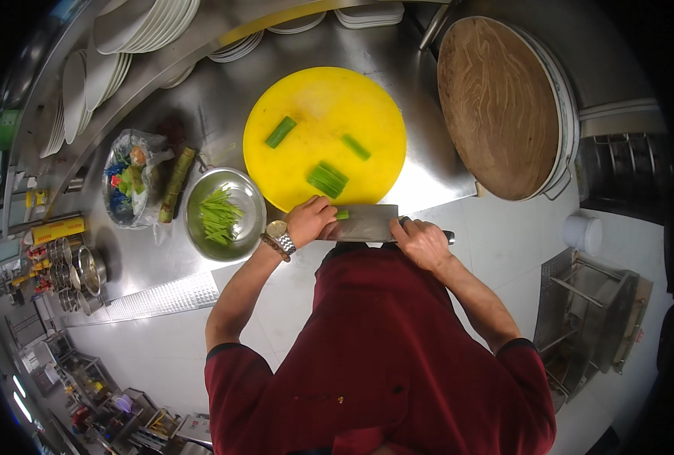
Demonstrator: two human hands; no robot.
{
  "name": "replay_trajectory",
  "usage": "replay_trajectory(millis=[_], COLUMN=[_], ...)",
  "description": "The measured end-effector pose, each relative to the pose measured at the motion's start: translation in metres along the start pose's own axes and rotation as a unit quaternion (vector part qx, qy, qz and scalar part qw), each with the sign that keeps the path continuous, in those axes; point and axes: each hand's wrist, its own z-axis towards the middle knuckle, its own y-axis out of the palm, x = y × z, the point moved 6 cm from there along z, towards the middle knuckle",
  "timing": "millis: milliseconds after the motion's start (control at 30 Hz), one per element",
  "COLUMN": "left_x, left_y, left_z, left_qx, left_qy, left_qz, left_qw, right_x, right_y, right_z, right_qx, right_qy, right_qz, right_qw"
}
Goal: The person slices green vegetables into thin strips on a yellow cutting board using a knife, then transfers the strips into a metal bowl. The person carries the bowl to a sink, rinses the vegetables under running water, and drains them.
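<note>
My right hand (422,242) grips a cleaver (362,224), held level with its broad blade at the near edge of a round yellow cutting board (320,96). A small green vegetable piece (342,214) lies against the blade. Bent fingers of my left hand (311,219), which wears a wristwatch, are at the blade's left part; what lies under them is hidden. On the board rest a bundle of cut green stalk pieces (327,180), a thin green piece (356,147) and a thicker stalk section (280,132). A steel bowl (251,196) at left holds green strips (219,215).
Left of the bowl are a thick brownish-green stalk (176,185) and a plastic-lined bowl of garnishes (109,199). Stacked plates (143,25) line the shelf at upper left. A large round wooden board (499,108) rests in a pot at right. Steel containers (91,270) stand at lower left.
</note>
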Motion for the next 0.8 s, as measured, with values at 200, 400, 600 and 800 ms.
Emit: replay_trajectory(millis=[200,400,600,800], left_x=[-0.016,-0.061,-0.101,-0.045], left_y=[-0.012,-0.052,-0.04,0.011], left_z=[-0.002,0.053,0.125,0.06], left_qx=[0.032,0.133,0.2,0.241], left_qy=[-0.02,-0.119,-0.148,-0.179], left_qz=[-0.002,-0.145,-0.048,0.051], left_qw=[0.999,0.973,0.967,0.952], right_x=[-0.005,0.021,0.042,0.029], right_y=[-0.019,-0.049,-0.026,0.004], right_z=[0.002,-0.004,-0.044,-0.09], right_qx=[0.03,0.051,-0.002,-0.039], right_qy=[-0.008,0.059,0.274,0.44], right_qz=[-0.013,0.023,0.26,0.375], right_qw=[0.999,0.997,0.926,0.815])
